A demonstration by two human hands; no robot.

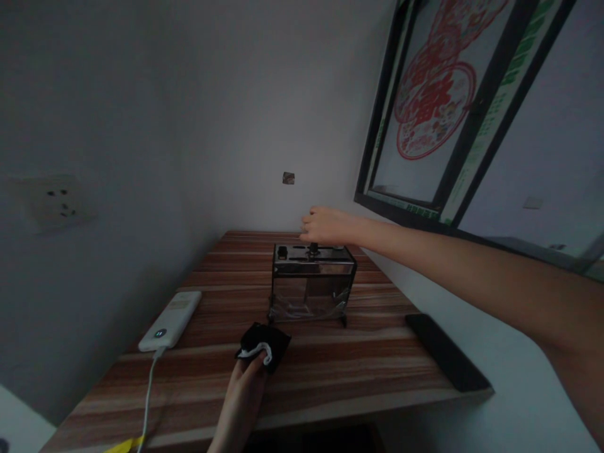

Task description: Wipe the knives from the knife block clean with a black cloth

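A clear-sided box with a black frame and a dark, shiny top [302, 302] stands upright on the wood-grain table [377, 352]. My right hand [325, 226] reaches over it from the right, fingers curled around the dark knob [313, 250] on its top. Part of that grip is hidden behind the fingers. In front of the box, low in the head view, my left hand [248, 384] pinches a folded black cloth [271, 343] with a white edge. The cloth lies close to the box's near left foot.
A white power bank [172, 321] with a white cable [150, 384] lies at the left. At the right edge rests a flat black slab [446, 352]. Walls border the table, with a wall socket [54, 201] at left and a dark-framed window [425, 126] at right.
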